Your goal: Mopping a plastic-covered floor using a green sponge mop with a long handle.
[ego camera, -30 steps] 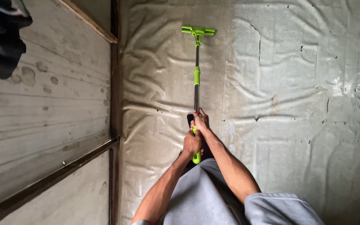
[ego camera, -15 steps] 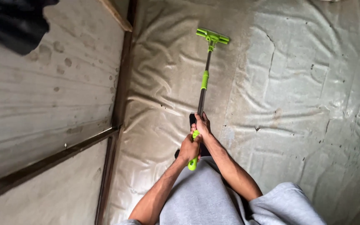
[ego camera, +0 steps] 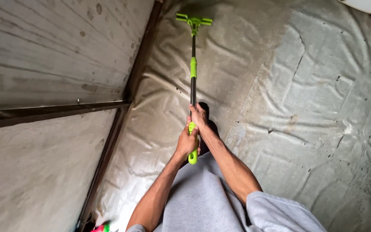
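Note:
I hold a long mop with a black pole, bright green joints and a green T-shaped head. Its head rests far out on a wrinkled grey plastic sheet that covers the floor. My left hand grips the green handle end near my body. My right hand wraps the pole just above it. Both forearms reach forward over my grey shirt.
A grey panelled wall with a dark metal frame runs along the left side. A dark strip marks where wall meets sheet. A white object's edge shows at top right. Something pink and green lies at the bottom left.
The view has swung: the mop head now sits further up and out on the sheet. Both hands keep the same grip on the pole.

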